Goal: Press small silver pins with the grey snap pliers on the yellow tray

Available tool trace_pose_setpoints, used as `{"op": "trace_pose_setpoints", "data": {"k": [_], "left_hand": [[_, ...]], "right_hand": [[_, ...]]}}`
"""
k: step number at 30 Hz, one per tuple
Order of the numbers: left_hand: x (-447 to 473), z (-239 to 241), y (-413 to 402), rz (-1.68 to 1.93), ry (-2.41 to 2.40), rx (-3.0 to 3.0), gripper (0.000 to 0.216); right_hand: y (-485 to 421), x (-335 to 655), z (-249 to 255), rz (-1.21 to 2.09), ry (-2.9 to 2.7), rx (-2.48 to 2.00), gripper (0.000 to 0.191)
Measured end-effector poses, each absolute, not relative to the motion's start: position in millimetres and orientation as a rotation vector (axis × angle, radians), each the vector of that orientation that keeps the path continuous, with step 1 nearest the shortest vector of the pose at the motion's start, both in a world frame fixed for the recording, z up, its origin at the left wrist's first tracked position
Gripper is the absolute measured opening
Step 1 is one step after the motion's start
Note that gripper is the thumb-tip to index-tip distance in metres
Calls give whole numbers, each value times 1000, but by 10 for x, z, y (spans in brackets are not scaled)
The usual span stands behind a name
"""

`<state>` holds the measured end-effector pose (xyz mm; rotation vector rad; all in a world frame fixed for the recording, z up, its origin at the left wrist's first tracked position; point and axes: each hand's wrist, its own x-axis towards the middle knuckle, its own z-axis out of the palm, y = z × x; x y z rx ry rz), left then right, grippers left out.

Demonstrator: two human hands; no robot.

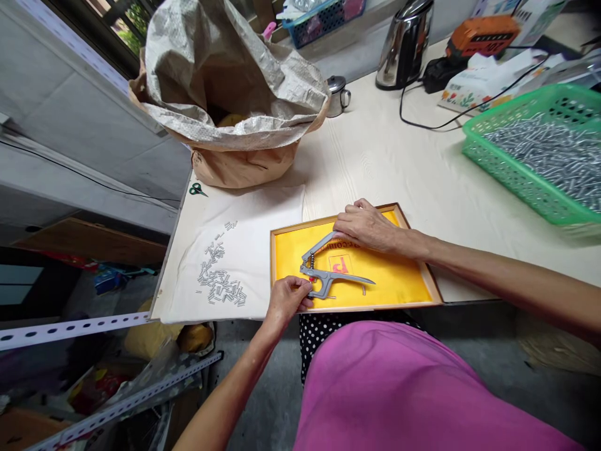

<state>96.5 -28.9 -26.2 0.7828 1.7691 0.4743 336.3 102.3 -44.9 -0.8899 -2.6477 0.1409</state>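
Grey snap-fastener-style pliers (pixel 323 274) with a black coil spring lie over a shallow wood-rimmed tray (pixel 425 285) with a yellow bottom. My right hand (pixel 369 228) is closed around the end of their upper handle; the two handles stand apart. My left hand (pixel 287 297) pinches at the jaw end, close to a small red part, and what lies between its fingertips is hidden. A short metal pin (pixel 364 290) rests on the yellow bottom below the lower handle. To the left, many small metal pins (pixel 220 285) are scattered on a white cloth (pixel 263 250).
A large woven sack (pixel 248 160) stands open at the back left, with green-handled scissors (pixel 197 189) beside it. At the right is a green basket (pixel 526 178) full of metal pieces. Behind are a lidded metal cup (pixel 336 97) and a kettle (pixel 404 47).
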Motion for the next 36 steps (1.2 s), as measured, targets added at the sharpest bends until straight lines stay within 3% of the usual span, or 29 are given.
{"op": "trace_pose_setpoints", "data": {"k": [6,12,18,30,36], "left_hand": [[975,-218,-317,502,1749,798,24],[953,-243,-348,508,1771,813,13],[943,-256,-361,520,1788,846,13],[946,-272,-373,559,1786,904,14],[975,-229,-378,551,1802,906,11]], "right_hand": [[857,3341,-436,188,-2634,-876,53],[585,3307,-404,186,-2707,-909,84],[438,3350,-385,208,-2720,-921,98],[336,3391,-359,226,-2735,-909,99],[256,3336,-377,201,-2710,-975,80]]}}
